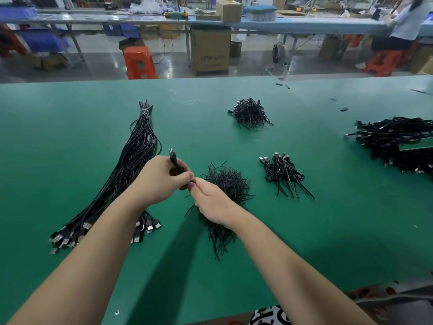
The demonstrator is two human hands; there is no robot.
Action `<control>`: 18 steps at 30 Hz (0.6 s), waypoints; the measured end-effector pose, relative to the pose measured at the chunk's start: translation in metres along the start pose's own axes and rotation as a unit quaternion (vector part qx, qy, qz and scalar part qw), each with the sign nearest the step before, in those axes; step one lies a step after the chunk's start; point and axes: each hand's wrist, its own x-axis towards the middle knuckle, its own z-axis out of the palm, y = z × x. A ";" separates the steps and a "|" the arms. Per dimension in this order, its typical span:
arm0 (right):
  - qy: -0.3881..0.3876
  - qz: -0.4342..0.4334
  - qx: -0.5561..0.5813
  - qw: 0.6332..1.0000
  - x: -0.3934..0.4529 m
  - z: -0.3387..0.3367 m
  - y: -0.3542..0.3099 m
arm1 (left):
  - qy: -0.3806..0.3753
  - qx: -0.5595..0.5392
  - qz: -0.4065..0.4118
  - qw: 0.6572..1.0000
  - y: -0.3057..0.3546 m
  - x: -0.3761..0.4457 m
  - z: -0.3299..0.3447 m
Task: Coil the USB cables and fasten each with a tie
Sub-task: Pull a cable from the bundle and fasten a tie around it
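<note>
forearms hide ties (230, 184), cable (174, 159) half-hidden

Green table (304, 231) bearing a black cable bundle (131, 165) with silver plugs, a black heap of ties (230, 184) and black coiled cables (283, 172); beyond, an orange stool (139, 63), a brown cardboard box (210, 51) and a light blue workbench (304, 24).

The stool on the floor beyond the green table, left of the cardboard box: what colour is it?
Orange-red plastic stool, shown in the head view.
</note>
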 end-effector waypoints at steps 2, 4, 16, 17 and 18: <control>0.023 -0.027 -0.046 0.998 -0.001 0.000 0.003 | 0.001 -0.035 -0.018 0.999 -0.001 0.002 0.001; 0.036 -0.037 -0.083 0.995 0.000 -0.003 0.006 | 0.007 -0.083 -0.039 0.996 -0.002 0.004 0.006; 0.111 0.051 0.073 0.990 0.007 -0.019 0.028 | -0.012 0.104 -0.154 0.983 -0.074 -0.003 0.077; 0.112 0.053 0.076 0.989 0.006 -0.019 0.028 | -0.015 0.112 -0.168 0.979 -0.081 -0.005 0.086; 0.114 0.055 0.075 0.989 0.006 -0.019 0.028 | -0.016 0.118 -0.176 0.977 -0.087 -0.006 0.093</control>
